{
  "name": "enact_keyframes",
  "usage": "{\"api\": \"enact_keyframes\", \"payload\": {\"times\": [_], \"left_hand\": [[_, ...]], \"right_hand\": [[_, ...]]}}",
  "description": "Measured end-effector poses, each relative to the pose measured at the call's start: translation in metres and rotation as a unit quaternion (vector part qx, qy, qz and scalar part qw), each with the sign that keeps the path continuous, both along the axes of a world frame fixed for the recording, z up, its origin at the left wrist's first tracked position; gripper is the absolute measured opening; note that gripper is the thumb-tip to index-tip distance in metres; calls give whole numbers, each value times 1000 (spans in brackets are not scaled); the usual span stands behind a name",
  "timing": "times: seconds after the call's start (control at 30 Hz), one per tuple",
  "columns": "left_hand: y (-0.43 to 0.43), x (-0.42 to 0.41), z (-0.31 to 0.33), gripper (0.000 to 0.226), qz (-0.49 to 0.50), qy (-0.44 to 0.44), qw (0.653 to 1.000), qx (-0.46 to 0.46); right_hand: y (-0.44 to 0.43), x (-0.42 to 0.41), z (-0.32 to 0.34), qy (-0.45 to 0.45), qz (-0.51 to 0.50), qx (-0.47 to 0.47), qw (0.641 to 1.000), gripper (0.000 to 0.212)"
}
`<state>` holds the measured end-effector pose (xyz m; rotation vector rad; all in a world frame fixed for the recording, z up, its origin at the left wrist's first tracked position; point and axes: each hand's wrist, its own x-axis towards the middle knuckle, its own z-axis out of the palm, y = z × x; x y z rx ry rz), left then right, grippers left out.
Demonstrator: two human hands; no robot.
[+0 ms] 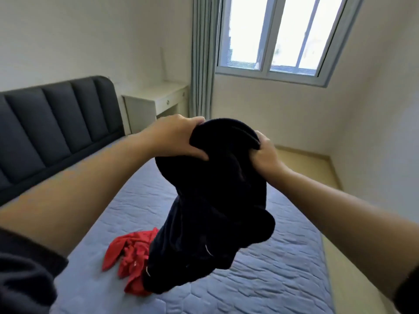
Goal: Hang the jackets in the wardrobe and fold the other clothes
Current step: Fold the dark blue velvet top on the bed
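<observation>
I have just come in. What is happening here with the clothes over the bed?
A person holds a black garment up above the bed with both hands. The left hand and the right hand each grip its bunched top edge, and the rest hangs down loosely, not yet spread or folded. A crumpled red garment lies on the blue quilted mattress, partly hidden behind the black one. No wardrobe is in view.
</observation>
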<state>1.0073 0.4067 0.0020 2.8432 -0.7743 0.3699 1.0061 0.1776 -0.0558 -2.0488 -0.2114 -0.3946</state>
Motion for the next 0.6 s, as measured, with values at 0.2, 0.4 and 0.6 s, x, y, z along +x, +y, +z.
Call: {"api": "enact_keyframes", "payload": {"times": [0.2, 0.4, 0.6], "left_hand": [[-15, -46, 99, 17, 87, -92, 987, -99], [-49, -66, 110, 21, 82, 43, 940, -330], [-114, -84, 130, 25, -43, 51, 931, -359]], "right_hand": [[-68, -77, 109, -64, -24, -165, 984, 6], [-117, -129, 147, -31, -95, -259, 961, 15], [-130, -155, 152, 23, -63, -264, 962, 15]]}}
